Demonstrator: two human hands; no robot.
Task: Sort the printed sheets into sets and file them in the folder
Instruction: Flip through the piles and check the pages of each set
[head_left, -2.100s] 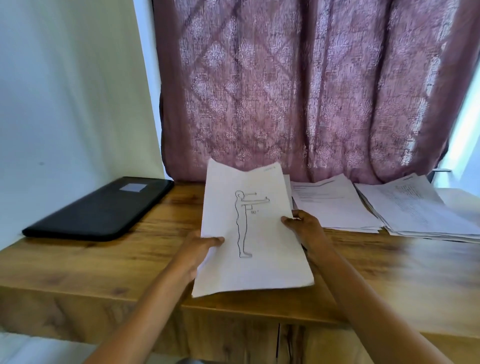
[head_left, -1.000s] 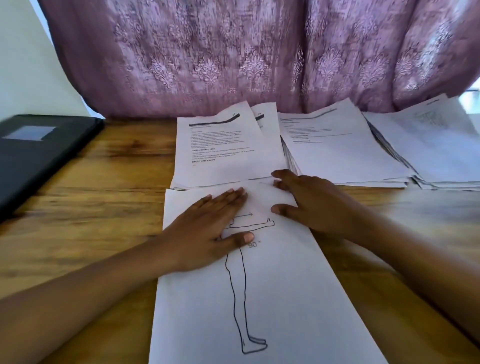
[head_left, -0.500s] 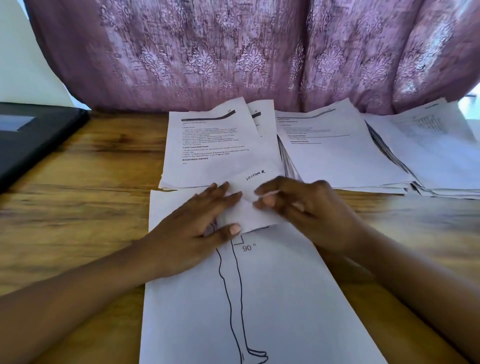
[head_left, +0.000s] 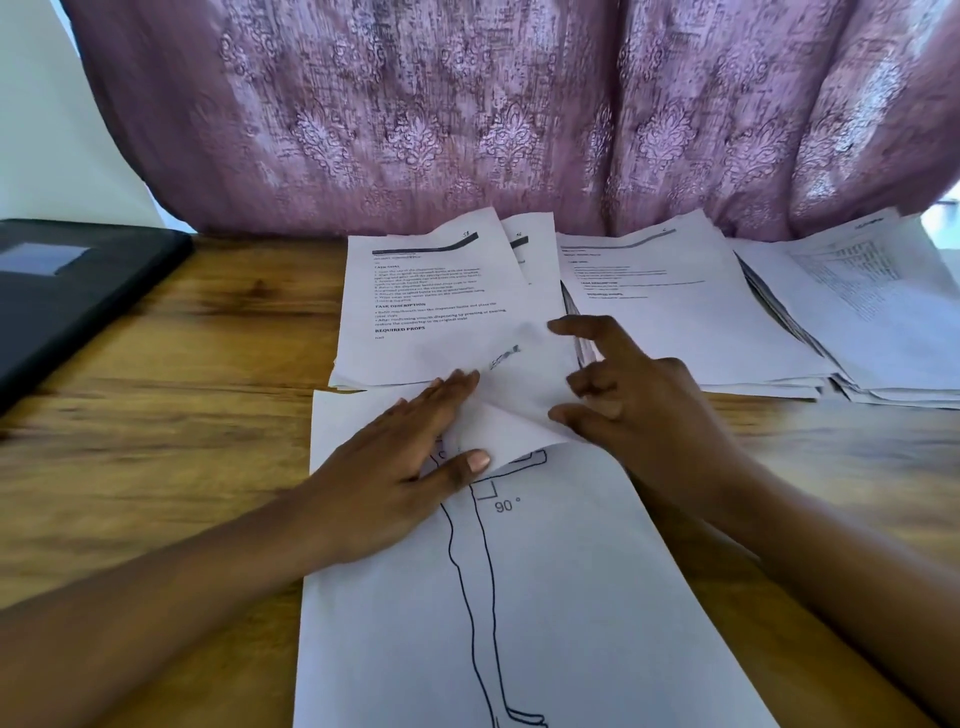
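A printed sheet with a line drawing of a standing figure (head_left: 519, 597) lies on the wooden table (head_left: 156, 441) in front of me. My left hand (head_left: 395, 467) presses flat on its upper left part. The sheet's top right corner (head_left: 514, 405) is folded over toward me and is blurred. My right hand (head_left: 634, 410) is at that flap's right edge, with index finger and thumb spread apart and touching it. Behind lie three piles of printed sheets: left (head_left: 426, 291), middle (head_left: 665, 312) and right (head_left: 872, 312). The black folder (head_left: 67, 291) lies shut at the far left.
A purple patterned curtain (head_left: 519, 104) hangs right behind the piles. A white wall stands at the left behind the folder. Bare wood shows between the folder and the sheets.
The figure sheet went from held upright to flat on the table. My right hand then folded its top right corner over, and its pinch has now spread apart.
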